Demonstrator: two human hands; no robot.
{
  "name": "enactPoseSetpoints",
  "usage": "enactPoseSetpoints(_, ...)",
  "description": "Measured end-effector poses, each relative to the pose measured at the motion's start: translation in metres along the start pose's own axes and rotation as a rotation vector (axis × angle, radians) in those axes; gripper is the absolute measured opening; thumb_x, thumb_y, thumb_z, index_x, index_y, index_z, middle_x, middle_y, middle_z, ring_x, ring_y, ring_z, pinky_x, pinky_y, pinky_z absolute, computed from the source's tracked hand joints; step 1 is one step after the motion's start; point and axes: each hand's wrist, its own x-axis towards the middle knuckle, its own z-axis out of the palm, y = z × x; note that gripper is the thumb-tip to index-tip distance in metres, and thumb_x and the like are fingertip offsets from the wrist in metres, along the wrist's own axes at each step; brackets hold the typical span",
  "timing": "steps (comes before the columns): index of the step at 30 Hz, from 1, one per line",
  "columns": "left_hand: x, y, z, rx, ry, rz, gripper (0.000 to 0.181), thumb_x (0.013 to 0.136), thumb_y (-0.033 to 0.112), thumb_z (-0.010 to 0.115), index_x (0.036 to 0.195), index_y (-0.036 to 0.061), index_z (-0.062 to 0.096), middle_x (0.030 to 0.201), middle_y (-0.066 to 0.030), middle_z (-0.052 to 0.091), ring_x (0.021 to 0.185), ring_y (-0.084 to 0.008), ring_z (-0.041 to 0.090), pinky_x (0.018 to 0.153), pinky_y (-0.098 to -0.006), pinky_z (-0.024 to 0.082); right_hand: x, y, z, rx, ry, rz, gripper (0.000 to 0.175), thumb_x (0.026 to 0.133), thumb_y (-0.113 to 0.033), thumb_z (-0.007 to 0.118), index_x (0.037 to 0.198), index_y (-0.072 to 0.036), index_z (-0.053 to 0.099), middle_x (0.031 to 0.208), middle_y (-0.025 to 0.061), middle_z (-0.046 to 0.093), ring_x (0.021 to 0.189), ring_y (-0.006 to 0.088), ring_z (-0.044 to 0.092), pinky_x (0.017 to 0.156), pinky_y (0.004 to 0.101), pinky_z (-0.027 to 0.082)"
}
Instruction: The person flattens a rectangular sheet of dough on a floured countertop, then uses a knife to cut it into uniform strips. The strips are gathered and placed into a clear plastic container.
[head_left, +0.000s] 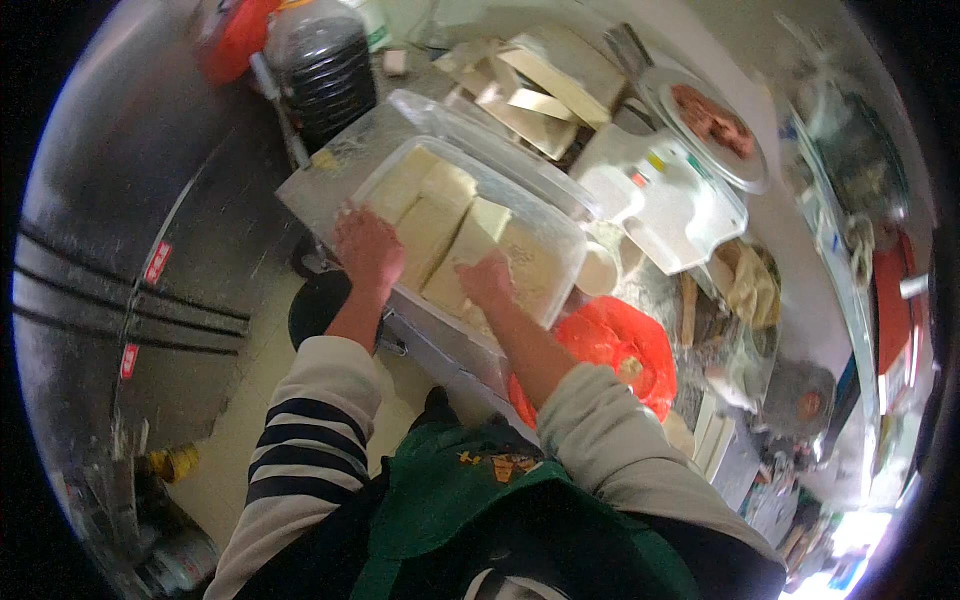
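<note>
Before me stands a translucent plastic bin (564, 259) holding flat stacks of pale sheets, which look like dough wrappers (431, 232). One stack's top layer is folded over at its far end. My left hand (369, 249) is at the bin's left rim, beside the left stack. Its fingertips are blurred, so I cannot tell whether they grip anything. My right hand (486, 281) rests with bent fingers on the right-hand stack (481, 225); whether it pinches a sheet is unclear. Loose pale flour or crumbs (529, 255) lie in the bin's right part.
A clear lid (495, 154) leans along the bin's far side. Beyond are wooden boxes (555, 82), a white cutting board (667, 195) and a plate of raw minced meat (712, 124). A red plastic bag (615, 341) sits close right. A large jug of dark liquid (322, 75) stands far left.
</note>
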Motion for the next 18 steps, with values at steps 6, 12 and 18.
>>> enactPoseSetpoints(6, 0.003, -0.003, 0.014, 0.098, 0.037, 0.055, 0.046, 0.103, 0.027, 0.049, 0.137, -0.0017, 0.057, 0.158, -0.0241, 0.044, 0.149, -0.0407, 0.037, 0.123, -0.0547, 0.025, -0.199, 0.065, -0.103, 0.082, 0.196, -0.847, 0.038, 0.091, -0.018, 0.071, 0.124, -0.002, 0.066, 0.127, 0.0224, 0.067, 0.117, 0.0407, 0.065, 0.103, 0.0446, 0.052)
enactPoseSetpoints(12, 0.028, -0.038, 0.046, 0.575, -0.059, 0.356, 0.048, 0.101, 0.038, 0.053, 0.126, -0.0003, 0.068, 0.136, -0.0199, 0.064, 0.129, -0.039, 0.057, 0.109, -0.0511, 0.046, -0.309, 0.274, -0.21, 0.277, 0.775, -0.069, 0.03, 0.089, -0.009, 0.07, 0.118, 0.001, 0.068, 0.1, 0.0086, 0.073, 0.09, 0.0197, 0.068, 0.083, 0.0337, 0.054)
enactPoseSetpoints(18, 0.047, -0.046, 0.054, 0.284, 0.016, 0.167, 0.054, 0.104, 0.031, 0.044, 0.145, -0.0031, 0.051, 0.15, -0.0284, 0.051, 0.141, -0.0457, 0.046, 0.117, -0.0546, 0.039, -0.382, 0.47, -0.197, 0.49, 1.127, 0.606, 0.036, 0.086, -0.017, 0.072, 0.116, 0.004, 0.071, 0.101, 0.0135, 0.076, 0.092, 0.0218, 0.071, 0.087, 0.0352, 0.055)
